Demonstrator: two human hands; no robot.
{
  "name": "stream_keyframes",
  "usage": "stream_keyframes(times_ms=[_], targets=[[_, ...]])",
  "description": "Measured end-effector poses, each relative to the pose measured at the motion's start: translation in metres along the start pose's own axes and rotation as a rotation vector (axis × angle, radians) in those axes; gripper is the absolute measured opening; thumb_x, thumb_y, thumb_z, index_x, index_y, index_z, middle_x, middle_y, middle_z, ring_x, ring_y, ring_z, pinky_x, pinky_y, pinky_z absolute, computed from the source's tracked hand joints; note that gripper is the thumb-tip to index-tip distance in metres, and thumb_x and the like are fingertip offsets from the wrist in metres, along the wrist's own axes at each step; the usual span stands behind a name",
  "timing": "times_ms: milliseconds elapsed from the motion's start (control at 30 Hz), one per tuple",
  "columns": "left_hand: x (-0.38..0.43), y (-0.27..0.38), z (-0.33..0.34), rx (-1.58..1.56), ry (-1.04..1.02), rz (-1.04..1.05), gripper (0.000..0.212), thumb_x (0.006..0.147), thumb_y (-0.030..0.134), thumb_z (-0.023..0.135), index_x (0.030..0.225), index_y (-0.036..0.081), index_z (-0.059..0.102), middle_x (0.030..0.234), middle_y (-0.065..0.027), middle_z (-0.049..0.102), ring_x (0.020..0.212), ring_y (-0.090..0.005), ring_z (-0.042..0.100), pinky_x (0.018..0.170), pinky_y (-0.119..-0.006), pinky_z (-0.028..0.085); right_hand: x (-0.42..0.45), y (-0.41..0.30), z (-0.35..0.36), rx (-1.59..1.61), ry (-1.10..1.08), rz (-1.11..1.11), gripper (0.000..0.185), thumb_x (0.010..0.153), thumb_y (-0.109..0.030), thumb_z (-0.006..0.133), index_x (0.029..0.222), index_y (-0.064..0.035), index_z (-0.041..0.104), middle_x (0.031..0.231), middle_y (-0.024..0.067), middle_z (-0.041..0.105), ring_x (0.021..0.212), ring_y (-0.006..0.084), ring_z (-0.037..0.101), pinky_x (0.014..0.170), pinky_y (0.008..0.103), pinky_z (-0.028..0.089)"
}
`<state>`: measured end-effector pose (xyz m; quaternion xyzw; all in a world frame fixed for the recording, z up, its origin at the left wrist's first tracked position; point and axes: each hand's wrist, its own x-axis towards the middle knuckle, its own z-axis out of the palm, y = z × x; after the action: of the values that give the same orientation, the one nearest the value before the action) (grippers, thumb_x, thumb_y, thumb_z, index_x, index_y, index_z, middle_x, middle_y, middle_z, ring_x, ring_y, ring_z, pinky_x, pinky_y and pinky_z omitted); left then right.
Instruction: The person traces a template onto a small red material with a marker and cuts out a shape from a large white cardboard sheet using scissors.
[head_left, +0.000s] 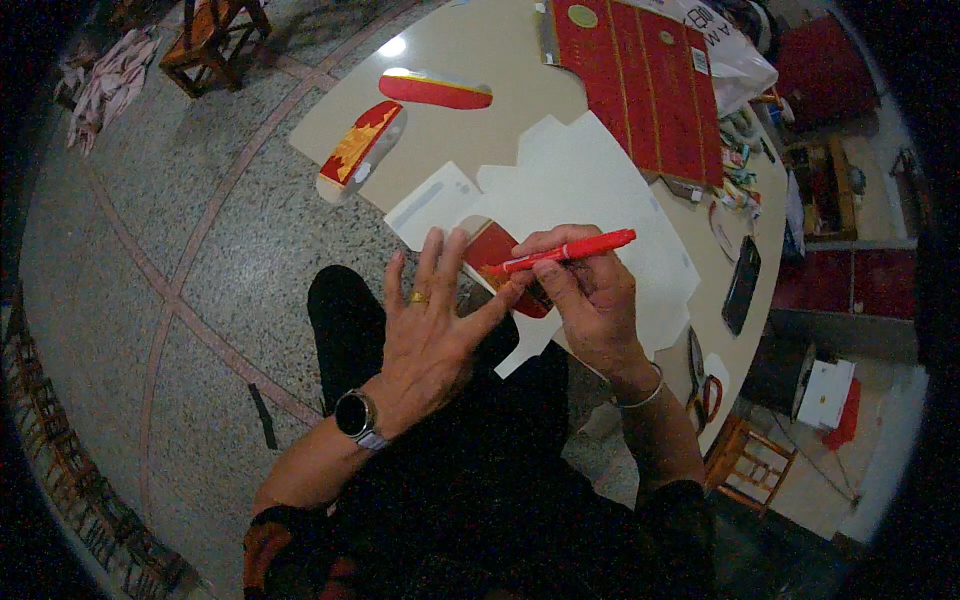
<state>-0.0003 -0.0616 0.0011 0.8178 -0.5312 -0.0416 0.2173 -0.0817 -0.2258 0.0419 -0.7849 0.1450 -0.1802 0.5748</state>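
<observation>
My right hand grips a red marker pen, its writing end pointing left and down towards a red, rounded cut-out piece with gold on it. This cut-out lies on a large white card sheet with an irregular cut outline. My left hand, fingers spread, rests its fingertips and thumb along the left side of the cut-out and the card's edge. The fingers partly cover the cut-out, and the pen's tip is hard to make out.
Two elongated red-and-gold cut-outs lie farther back on the table. A red printed cardboard panel overlaps the sheet's far right. Along the right edge are a black phone and red-handled scissors. A wooden chair stands back left.
</observation>
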Motion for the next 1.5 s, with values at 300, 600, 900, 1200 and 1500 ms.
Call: stream_keyframes(times_ms=[300,600,900,1200,1500], targets=[[0.000,-0.003,0.002,-0.052,0.015,0.010,0.054,0.085,0.015,0.056,0.135,0.033,0.049,0.149,-0.0235,0.024,0.137,-0.0416,0.026,0.106,-0.062,0.017,0.003,0.015,0.014,-0.050,-0.008,-0.065,0.012,0.091,-0.010,0.058,0.102,-0.0030,0.060,0.099,0.0122,0.065,0.084,0.0288,0.066,0.071,0.0359,0.053],[0.001,-0.004,0.001,-0.038,0.000,0.008,0.057,0.085,0.015,0.055,0.137,0.033,0.046,0.149,-0.0235,0.024,0.137,-0.0414,0.025,0.106,-0.063,0.016,0.006,0.010,0.013,-0.145,-0.073,-0.105,0.012,0.092,-0.009,0.057,0.102,-0.0031,0.059,0.100,0.0118,0.064,0.085,0.0304,0.066,0.072,0.0356,0.052],[0.004,-0.005,0.001,-0.051,-0.009,0.007,0.055,0.085,0.015,0.055,0.136,0.033,0.046,0.149,-0.0231,0.024,0.138,-0.0416,0.025,0.107,-0.063,0.016,0.010,0.006,0.012,-0.302,-0.079,-0.218,0.013,0.092,-0.010,0.057,0.103,-0.0026,0.058,0.100,0.0126,0.064,0.085,0.0319,0.065,0.073,0.0362,0.053],[0.004,-0.010,0.005,-0.031,-0.002,0.020,0.051,0.086,0.015,0.054,0.134,0.032,0.048,0.149,-0.0239,0.023,0.138,-0.0419,0.024,0.107,-0.063,0.016,0.006,-0.002,0.005,-0.451,-0.160,-0.202,0.014,0.091,-0.003,0.057,0.104,0.0026,0.059,0.103,0.0143,0.065,0.091,0.0246,0.066,0.076,0.0329,0.055],[0.005,-0.013,0.007,-0.046,0.018,0.031,0.046,0.087,0.014,0.053,0.130,0.030,0.053,0.149,-0.0229,0.023,0.138,-0.0413,0.024,0.107,-0.062,0.015,-0.001,0.001,0.001,-0.413,-0.136,-0.262,0.013,0.090,-0.003,0.058,0.103,0.0018,0.059,0.101,0.0144,0.065,0.089,0.0253,0.067,0.075,0.0332,0.056]])
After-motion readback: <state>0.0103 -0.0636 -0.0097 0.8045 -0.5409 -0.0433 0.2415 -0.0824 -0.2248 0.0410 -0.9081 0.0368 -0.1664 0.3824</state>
